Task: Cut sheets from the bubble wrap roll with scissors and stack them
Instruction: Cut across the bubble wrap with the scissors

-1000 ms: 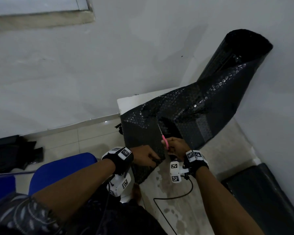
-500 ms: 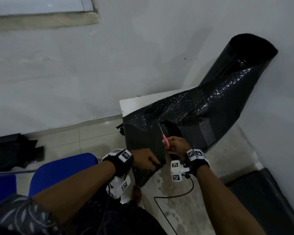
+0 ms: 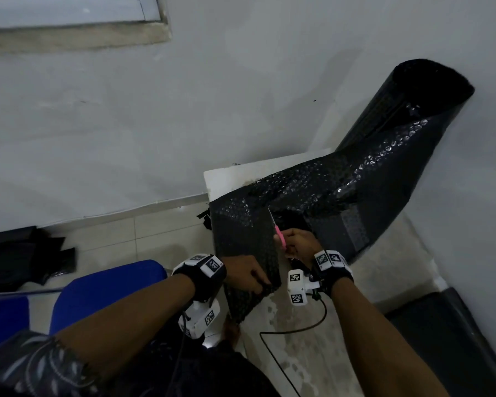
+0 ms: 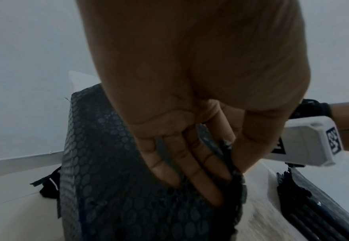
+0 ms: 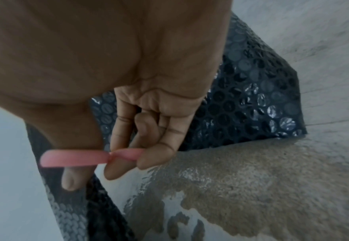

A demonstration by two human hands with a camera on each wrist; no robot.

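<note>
the bubble wrap roll (image 3: 390, 156) at the far right is black plastic film, glossy where its bubbles catch light, duller and matt on the near flap by the hands. the scissors (image 3: 278, 233) have smooth pink plastic handles and a thin bright metal blade. the bench (image 3: 312, 333) looks like rough, mottled stone or concrete with worn pale patches. the wall (image 3: 184, 110) is matt painted plaster. the chair (image 3: 103, 287) at the near left is smooth blue plastic.

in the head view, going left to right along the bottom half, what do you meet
dark heap on the floor → blue plastic chair seat → left hand → pink-handled scissors → right hand → black bubble wrap roll
</note>
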